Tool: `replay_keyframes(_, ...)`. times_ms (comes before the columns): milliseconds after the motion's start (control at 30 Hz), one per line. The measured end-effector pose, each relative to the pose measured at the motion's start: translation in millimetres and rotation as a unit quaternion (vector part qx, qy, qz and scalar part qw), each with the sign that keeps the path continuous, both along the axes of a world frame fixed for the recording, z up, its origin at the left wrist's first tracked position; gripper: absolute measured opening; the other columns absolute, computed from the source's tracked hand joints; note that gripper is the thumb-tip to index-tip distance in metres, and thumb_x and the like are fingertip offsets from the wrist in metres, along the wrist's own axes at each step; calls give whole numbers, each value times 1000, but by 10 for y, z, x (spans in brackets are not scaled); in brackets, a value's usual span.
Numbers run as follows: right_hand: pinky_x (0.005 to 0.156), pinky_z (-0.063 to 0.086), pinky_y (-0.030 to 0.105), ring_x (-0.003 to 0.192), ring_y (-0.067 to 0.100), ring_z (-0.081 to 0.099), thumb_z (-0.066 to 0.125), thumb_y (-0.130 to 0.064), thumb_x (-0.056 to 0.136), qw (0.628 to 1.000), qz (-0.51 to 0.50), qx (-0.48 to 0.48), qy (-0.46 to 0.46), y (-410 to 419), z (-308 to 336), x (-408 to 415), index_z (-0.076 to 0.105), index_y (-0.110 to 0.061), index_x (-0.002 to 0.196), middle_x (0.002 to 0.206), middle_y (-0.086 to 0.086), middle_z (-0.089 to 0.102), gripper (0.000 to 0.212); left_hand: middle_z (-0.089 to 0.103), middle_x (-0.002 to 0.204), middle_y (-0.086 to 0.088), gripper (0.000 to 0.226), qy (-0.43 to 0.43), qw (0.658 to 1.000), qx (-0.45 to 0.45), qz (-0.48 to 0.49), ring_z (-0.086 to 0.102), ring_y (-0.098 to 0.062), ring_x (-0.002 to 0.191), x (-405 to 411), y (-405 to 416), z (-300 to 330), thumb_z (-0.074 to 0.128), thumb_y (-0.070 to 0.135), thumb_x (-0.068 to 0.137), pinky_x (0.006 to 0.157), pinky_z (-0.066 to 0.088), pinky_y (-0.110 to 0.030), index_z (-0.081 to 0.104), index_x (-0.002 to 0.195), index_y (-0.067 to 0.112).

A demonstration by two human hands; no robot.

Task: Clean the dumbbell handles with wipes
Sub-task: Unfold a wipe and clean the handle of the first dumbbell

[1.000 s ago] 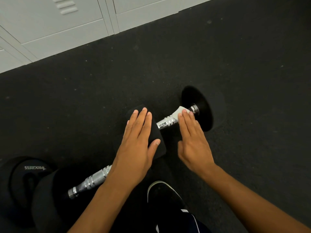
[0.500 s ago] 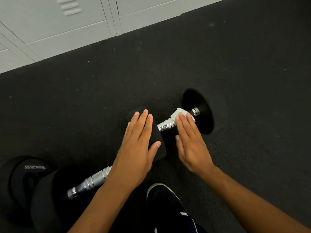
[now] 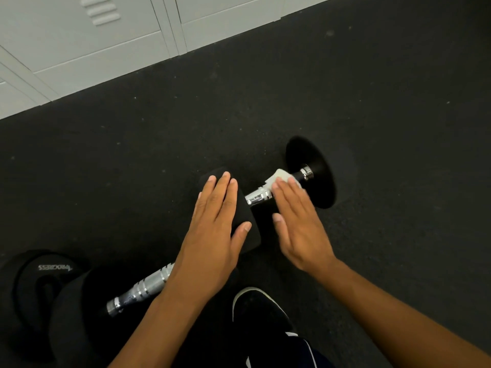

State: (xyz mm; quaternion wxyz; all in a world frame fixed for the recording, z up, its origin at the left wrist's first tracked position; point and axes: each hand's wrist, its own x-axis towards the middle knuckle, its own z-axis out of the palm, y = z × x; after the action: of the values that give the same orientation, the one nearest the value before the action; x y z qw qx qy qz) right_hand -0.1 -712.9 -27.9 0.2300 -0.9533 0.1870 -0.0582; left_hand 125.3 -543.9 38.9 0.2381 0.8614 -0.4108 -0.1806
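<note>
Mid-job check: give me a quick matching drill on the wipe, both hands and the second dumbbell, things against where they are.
Things:
1. wipe
2. left hand
3. right hand
4. second dumbbell handle

Places:
A. flat on the near black weight head
B. bare, lower left, by the left forearm
C. draped on the far dumbbell's handle
D. straight fingers pressing the wipe

Pairs: 1-C, 2-A, 3-D, 4-B

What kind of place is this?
Likely a gym locker area: black rubber floor, pale metal lockers along the wall, and two chrome-handled dumbbells, one being wiped, another nearer.
</note>
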Motion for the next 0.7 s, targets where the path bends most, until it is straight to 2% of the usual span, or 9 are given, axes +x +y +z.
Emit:
replay_keyframes(67,128,14,45,158,19,6,30,-30,106,998,-53,21,-9,-69,-26,-25,24,-8,159,169,5,18,58,0,169,5,72,2,1000,5,1,-12,-8,154,4,5,-2,40,41,99,126,11,-39,5,158,20)
replay_keyframes(133,128,17,44,157,22,13,31,-29,106,997,-77,16,-14,-138,5,85,32,-3,156,166,10,28,56,1,169,4,72,0,1000,5,2,-12,-8,154,11,5,-5,39,41,99,126,11,-40,6,158,19)
replay_keyframes(233,125,24,44,150,26,32,30,-32,107,999,-53,1,2,-140,130,321,51,-2,144,149,13,51,52,2,169,4,72,5,1000,2,0,-10,-8,155,21,3,-17,40,41,98,127,14,-42,6,158,19)
replay_keyframes(300,124,26,43,146,24,39,30,-32,107,1000,-5,1,2,-72,188,364,56,-3,140,143,12,57,51,1,168,5,72,3,1000,0,-1,-10,-8,154,16,0,-24,40,42,98,126,13,-41,5,157,21)
replay_keyframes(400,124,27,42,148,21,38,34,-26,106,999,19,24,-35,49,173,223,54,-4,143,149,10,54,47,3,168,4,72,-7,1000,0,5,-8,-9,154,-1,-2,-25,42,41,97,125,12,-39,4,155,20)
replay_keyframes(500,124,28,40,150,20,34,36,-24,106,997,-45,30,-60,19,125,81,50,-2,146,154,11,48,48,6,169,0,72,-24,1000,7,-2,-5,-13,155,-9,5,-43,44,38,98,124,11,-40,3,155,18)
replay_keyframes(600,125,25,44,153,23,29,33,-26,107,996,-84,8,-31,-119,90,133,45,-2,149,158,11,43,50,7,169,0,72,-28,1000,9,-5,-4,-14,156,5,5,-52,43,38,99,124,13,-41,7,157,16)
replay_keyframes(700,125,24,45,153,24,27,29,-30,107,998,-67,11,4,-135,122,268,47,-3,148,156,12,45,53,7,169,0,71,-19,1000,9,-3,-3,-14,156,20,1,-32,42,39,99,125,19,-45,9,158,15)
